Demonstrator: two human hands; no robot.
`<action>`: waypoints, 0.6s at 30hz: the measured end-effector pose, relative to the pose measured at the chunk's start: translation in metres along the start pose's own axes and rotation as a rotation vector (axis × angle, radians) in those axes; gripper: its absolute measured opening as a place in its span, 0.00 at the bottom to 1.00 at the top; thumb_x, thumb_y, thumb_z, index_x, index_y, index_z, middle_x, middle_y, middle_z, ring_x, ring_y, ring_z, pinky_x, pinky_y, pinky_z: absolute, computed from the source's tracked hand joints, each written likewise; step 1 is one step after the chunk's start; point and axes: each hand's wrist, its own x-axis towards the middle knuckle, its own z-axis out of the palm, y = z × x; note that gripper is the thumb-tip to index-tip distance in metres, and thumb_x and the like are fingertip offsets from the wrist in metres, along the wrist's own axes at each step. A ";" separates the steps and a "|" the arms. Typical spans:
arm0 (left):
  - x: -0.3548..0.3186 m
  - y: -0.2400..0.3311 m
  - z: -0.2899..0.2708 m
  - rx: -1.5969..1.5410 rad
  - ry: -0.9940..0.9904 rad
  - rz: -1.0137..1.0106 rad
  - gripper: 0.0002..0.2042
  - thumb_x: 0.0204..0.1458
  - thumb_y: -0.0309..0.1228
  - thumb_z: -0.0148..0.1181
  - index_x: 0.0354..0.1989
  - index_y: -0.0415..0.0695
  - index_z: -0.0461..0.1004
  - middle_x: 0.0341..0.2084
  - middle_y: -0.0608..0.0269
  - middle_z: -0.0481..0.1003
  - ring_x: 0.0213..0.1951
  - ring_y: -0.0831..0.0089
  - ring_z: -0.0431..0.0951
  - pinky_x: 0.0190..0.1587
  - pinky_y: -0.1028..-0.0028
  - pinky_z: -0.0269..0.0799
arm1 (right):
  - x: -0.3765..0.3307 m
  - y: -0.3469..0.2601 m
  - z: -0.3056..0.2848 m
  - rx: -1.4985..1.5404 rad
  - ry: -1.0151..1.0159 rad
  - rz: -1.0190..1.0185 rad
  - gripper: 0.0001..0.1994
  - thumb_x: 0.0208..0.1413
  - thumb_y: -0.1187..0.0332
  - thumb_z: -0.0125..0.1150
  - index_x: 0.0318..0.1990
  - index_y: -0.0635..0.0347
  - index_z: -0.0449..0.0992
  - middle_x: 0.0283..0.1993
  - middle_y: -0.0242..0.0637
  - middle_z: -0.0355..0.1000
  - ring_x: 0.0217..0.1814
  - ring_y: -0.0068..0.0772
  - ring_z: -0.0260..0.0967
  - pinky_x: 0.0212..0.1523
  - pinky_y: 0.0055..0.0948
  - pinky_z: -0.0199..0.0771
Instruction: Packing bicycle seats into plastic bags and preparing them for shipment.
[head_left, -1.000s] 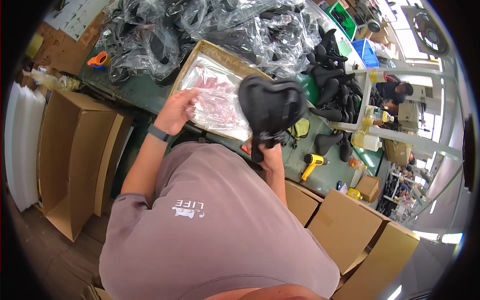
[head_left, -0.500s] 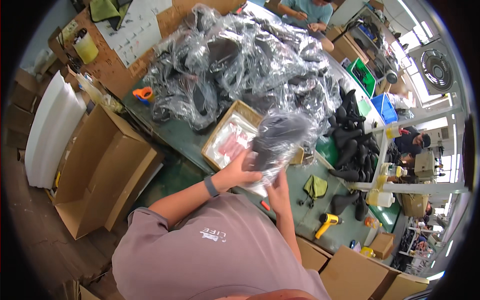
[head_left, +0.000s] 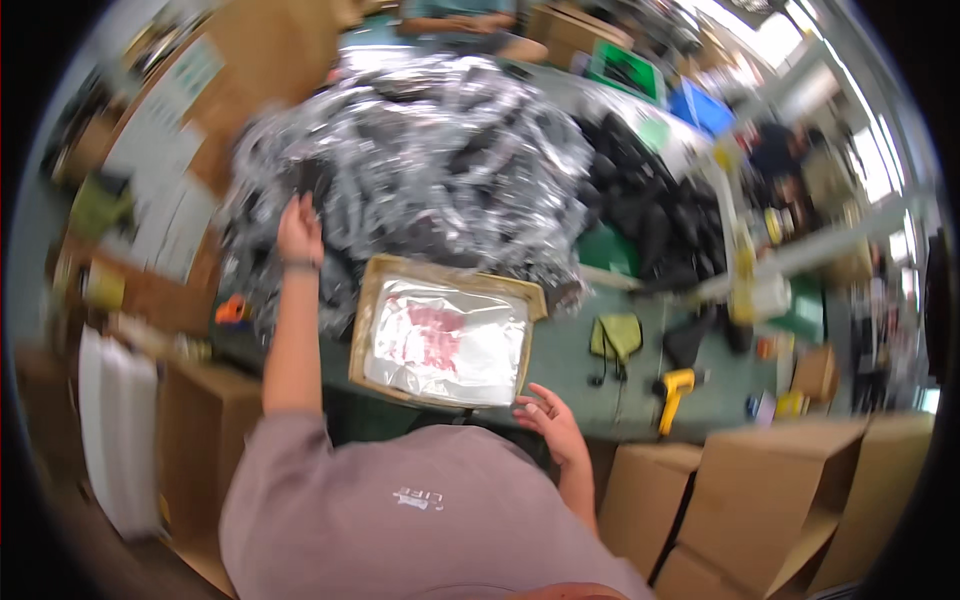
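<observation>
My left hand (head_left: 299,226) is stretched far out to the left side of a big heap of black items in clear plastic bags (head_left: 420,170) and seems closed on one dark bagged piece (head_left: 310,180); blur hides the grip. My right hand (head_left: 545,415) hovers with fingers apart at the near right corner of a shallow cardboard tray (head_left: 368,310). The tray holds clear plastic bags with red print (head_left: 445,340).
A green table (head_left: 560,360) carries a yellow tool (head_left: 675,390), a yellow-green pouch (head_left: 615,335) and loose black items (head_left: 650,220). Open cardboard boxes (head_left: 770,500) stand at the right and at the left (head_left: 190,440). White sheets (head_left: 115,430) lean at the far left.
The bagged black item that both hands held over the tray is gone from them. My left arm has reached out to the heap, and my right hand has dropped to the tray's near corner.
</observation>
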 end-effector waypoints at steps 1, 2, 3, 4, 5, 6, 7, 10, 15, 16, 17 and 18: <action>-0.074 -0.031 0.037 0.104 0.119 0.140 0.09 0.75 0.38 0.61 0.50 0.48 0.81 0.29 0.74 0.80 0.23 0.88 0.67 0.27 0.82 0.64 | -0.003 0.013 -0.017 0.116 0.030 0.096 0.31 0.74 0.68 0.65 0.80 0.63 0.63 0.69 0.48 0.79 0.62 0.34 0.81 0.57 0.33 0.83; -0.145 -0.044 0.035 0.397 0.017 0.143 0.07 0.75 0.37 0.61 0.46 0.50 0.80 0.28 0.74 0.78 0.24 0.89 0.67 0.27 0.82 0.62 | -0.004 0.021 -0.030 0.102 0.070 0.122 0.31 0.74 0.67 0.66 0.80 0.63 0.64 0.67 0.48 0.80 0.60 0.34 0.81 0.58 0.34 0.83; -0.195 -0.074 0.012 0.602 -0.049 0.171 0.12 0.77 0.41 0.57 0.42 0.49 0.79 0.28 0.72 0.77 0.22 0.86 0.68 0.25 0.79 0.61 | 0.001 0.036 -0.050 0.030 0.062 0.115 0.32 0.73 0.67 0.67 0.79 0.64 0.64 0.65 0.47 0.82 0.59 0.34 0.82 0.58 0.36 0.83; -0.226 -0.126 -0.027 0.805 -0.088 0.327 0.13 0.77 0.41 0.56 0.41 0.48 0.80 0.29 0.70 0.79 0.22 0.81 0.68 0.25 0.75 0.64 | 0.001 0.040 -0.063 -0.063 0.102 0.112 0.31 0.72 0.66 0.68 0.78 0.65 0.66 0.62 0.47 0.83 0.58 0.36 0.82 0.59 0.37 0.83; -0.276 -0.181 -0.006 0.946 -0.192 0.375 0.15 0.77 0.41 0.57 0.44 0.44 0.82 0.31 0.67 0.81 0.25 0.78 0.72 0.29 0.71 0.69 | 0.012 0.065 -0.095 -0.180 0.152 0.039 0.33 0.70 0.63 0.71 0.77 0.64 0.68 0.62 0.48 0.84 0.58 0.38 0.82 0.60 0.38 0.82; -0.310 -0.223 -0.018 1.230 -0.285 0.033 0.13 0.76 0.36 0.57 0.52 0.40 0.83 0.38 0.62 0.85 0.32 0.73 0.78 0.36 0.66 0.76 | 0.016 0.065 -0.118 -0.430 0.229 0.015 0.36 0.67 0.59 0.74 0.77 0.64 0.69 0.63 0.51 0.83 0.60 0.44 0.83 0.62 0.41 0.82; -0.335 -0.275 -0.044 0.984 -0.598 0.021 0.13 0.72 0.35 0.60 0.56 0.41 0.84 0.39 0.60 0.86 0.35 0.71 0.82 0.38 0.64 0.79 | 0.018 0.047 -0.134 -0.590 0.245 0.073 0.39 0.62 0.54 0.77 0.76 0.64 0.70 0.64 0.57 0.81 0.64 0.54 0.82 0.66 0.47 0.80; -0.416 -0.264 0.104 1.462 -1.381 -0.311 0.20 0.65 0.36 0.68 0.63 0.46 0.81 0.48 0.54 0.89 0.45 0.58 0.89 0.49 0.62 0.84 | 0.058 0.044 -0.212 -0.965 0.227 0.093 0.40 0.60 0.51 0.76 0.75 0.64 0.71 0.68 0.60 0.78 0.70 0.62 0.77 0.70 0.51 0.77; -0.410 -0.298 0.128 1.512 -1.457 -0.476 0.23 0.66 0.38 0.69 0.67 0.45 0.79 0.51 0.53 0.87 0.46 0.54 0.89 0.51 0.59 0.83 | 0.183 -0.028 -0.295 -0.801 0.080 0.017 0.38 0.60 0.52 0.75 0.72 0.66 0.72 0.60 0.57 0.83 0.62 0.58 0.82 0.63 0.48 0.81; -0.405 -0.303 0.125 1.574 -1.334 -0.321 0.23 0.66 0.37 0.68 0.67 0.45 0.78 0.52 0.52 0.86 0.48 0.54 0.88 0.51 0.58 0.83 | 0.215 -0.048 -0.299 -0.704 0.087 -0.020 0.37 0.60 0.55 0.75 0.72 0.67 0.72 0.56 0.56 0.84 0.56 0.55 0.84 0.57 0.47 0.83; -0.401 -0.313 0.134 1.615 -1.250 -0.166 0.22 0.66 0.37 0.68 0.67 0.44 0.78 0.53 0.52 0.86 0.49 0.53 0.87 0.52 0.58 0.83 | 0.258 -0.031 -0.322 -0.629 0.207 -0.176 0.36 0.60 0.57 0.75 0.72 0.67 0.73 0.54 0.55 0.85 0.54 0.50 0.85 0.55 0.45 0.84; -0.398 -0.312 0.139 1.686 -1.201 -0.150 0.21 0.67 0.36 0.67 0.66 0.44 0.77 0.54 0.51 0.84 0.51 0.52 0.86 0.54 0.58 0.82 | 0.301 -0.043 -0.324 -0.452 0.189 -0.209 0.37 0.59 0.56 0.76 0.72 0.68 0.74 0.52 0.52 0.85 0.52 0.45 0.85 0.53 0.43 0.84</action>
